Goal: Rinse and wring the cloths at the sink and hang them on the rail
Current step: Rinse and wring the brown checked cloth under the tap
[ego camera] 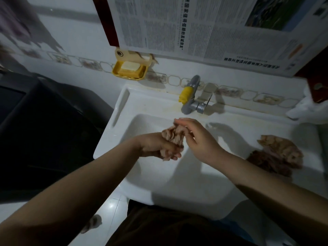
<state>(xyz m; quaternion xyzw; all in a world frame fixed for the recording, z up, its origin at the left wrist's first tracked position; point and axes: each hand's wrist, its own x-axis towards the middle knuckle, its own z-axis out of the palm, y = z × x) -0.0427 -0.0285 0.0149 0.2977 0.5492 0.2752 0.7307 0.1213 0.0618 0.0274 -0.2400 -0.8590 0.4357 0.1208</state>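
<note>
A white sink (122, 110) fills mid-frame under a newspaper-covered wall. Over its basin the left hand (156, 145) grips a pinkish cloth (173, 134); the right hand (197, 137) pinches its top.

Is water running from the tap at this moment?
No, no stream shows below the tap, while the left hand grips a bunched cloth over the basin.

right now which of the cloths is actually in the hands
The pinkish cloth over the basin: the left hand grips it and the right hand touches its top. The other cloths lie untouched in a heap on the sink ledge, at right.
</note>
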